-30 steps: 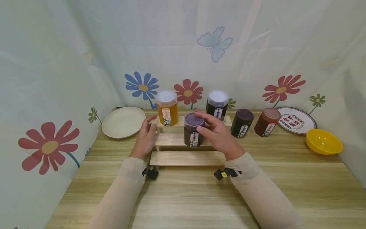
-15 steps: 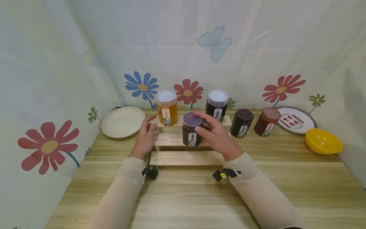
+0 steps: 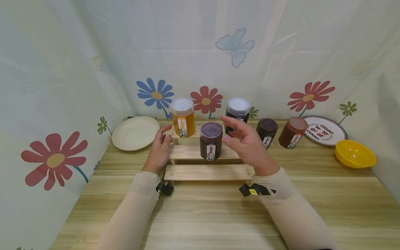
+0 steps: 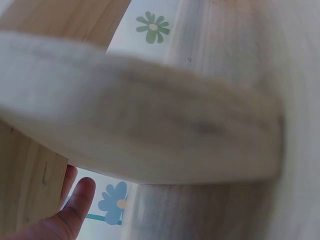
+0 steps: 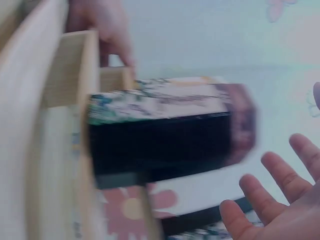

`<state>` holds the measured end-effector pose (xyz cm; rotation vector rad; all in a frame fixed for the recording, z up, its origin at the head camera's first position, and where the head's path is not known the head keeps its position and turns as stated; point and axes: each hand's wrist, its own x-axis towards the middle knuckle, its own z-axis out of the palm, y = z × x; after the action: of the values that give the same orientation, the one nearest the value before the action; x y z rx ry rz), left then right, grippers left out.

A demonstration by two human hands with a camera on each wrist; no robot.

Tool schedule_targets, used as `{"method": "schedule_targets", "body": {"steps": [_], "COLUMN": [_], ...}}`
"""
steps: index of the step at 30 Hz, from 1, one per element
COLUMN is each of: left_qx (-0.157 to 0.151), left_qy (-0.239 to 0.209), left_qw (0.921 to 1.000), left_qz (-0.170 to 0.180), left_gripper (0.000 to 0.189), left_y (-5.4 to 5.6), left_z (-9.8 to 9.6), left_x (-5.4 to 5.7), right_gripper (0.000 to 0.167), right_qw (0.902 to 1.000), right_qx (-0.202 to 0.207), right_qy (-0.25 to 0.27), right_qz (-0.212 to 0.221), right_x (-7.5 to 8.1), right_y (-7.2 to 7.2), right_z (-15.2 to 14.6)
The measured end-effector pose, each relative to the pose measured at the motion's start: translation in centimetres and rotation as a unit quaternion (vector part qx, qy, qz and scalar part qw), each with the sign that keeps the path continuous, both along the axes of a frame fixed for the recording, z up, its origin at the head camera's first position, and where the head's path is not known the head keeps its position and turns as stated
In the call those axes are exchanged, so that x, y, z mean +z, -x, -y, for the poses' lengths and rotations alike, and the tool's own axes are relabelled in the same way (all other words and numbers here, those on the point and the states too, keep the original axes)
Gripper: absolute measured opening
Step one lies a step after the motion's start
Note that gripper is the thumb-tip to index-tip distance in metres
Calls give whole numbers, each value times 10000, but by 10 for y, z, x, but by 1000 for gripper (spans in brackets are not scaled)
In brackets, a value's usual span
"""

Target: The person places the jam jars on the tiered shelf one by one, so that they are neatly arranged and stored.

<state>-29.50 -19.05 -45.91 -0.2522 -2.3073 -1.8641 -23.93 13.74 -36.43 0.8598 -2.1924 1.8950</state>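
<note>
A dark jar with a purple lid [image 3: 211,141] stands upright on the middle step of a stepped wooden rack [image 3: 184,152]. My right hand [image 3: 247,144] is just to its right, fingers spread and apart from the jar; the right wrist view shows the gap beside the purple lid. At the rack's left end is my left hand [image 3: 159,151], fingers relaxed, thumb and fingertips by the upper steps. On the top step, an amber jar with a white lid [image 3: 183,118] stands at the left and a dark jar with a white lid [image 3: 238,108] at the right, partly behind my right hand.
To the right of the rack stand a dark jar [image 3: 267,130] and a red-brown jar [image 3: 293,133]. Behind them lies a patterned plate [image 3: 331,135], with a yellow bowl [image 3: 355,154] in front. A cream plate [image 3: 135,133] leans at the back left. A flowered curtain closes the back.
My right hand has let go of the purple-lidded jar and moved right, its fingers spreading. The jar stays on the middle step. My left hand has hardly moved.
</note>
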Motion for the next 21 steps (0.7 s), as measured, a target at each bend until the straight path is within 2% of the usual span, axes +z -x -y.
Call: {"method": "schedule_targets", "body": {"steps": [5, 11, 17, 21], "left_qx": [-21, -19, -2, -24], "left_qy": [-106, -112, -41, -17], "left_qw": [9998, 9996, 9999, 10000], "left_qz": [140, 274, 127, 79], "left_gripper": [46, 46, 45, 45], "left_y": [1, 1, -1, -2], "left_z": [0, -1, -1, -1], "left_x": [0, 3, 3, 3], "right_gripper": [44, 38, 35, 34], "right_qw": [9983, 9923, 9856, 9823], "right_qx": [-265, -664, -1534, -1798], "right_qy": [404, 911, 456, 375], "right_qz": [-313, -522, -544, -376], "right_x": [17, 35, 42, 41], "right_y": [-11, -17, -14, -9], "right_z": [-20, -51, -78, -89]}}
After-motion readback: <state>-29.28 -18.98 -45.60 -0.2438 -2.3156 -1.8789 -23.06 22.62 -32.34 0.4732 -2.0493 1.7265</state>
